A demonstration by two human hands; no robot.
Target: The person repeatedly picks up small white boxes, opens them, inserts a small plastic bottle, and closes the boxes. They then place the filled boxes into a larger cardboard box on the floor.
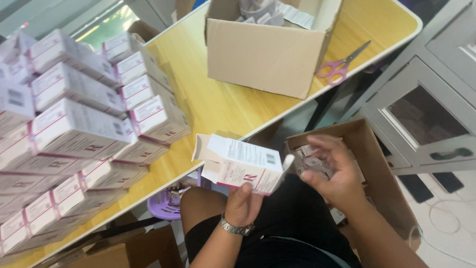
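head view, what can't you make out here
- Big cardboard box on the table: top cut off by the frame edge.
- Floor box: contents mostly hidden by the right hand.
- Small carton in the left hand: inside not visible.
- Stacked cartons: stack runs off the left edge.

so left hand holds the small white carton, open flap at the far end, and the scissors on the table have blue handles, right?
Not quite: the scissors have pink handles, not blue, as the head view shows. The rest holds: the left hand holds the small white carton with its flap open at the far end, and the scissors lie on the yellow table.
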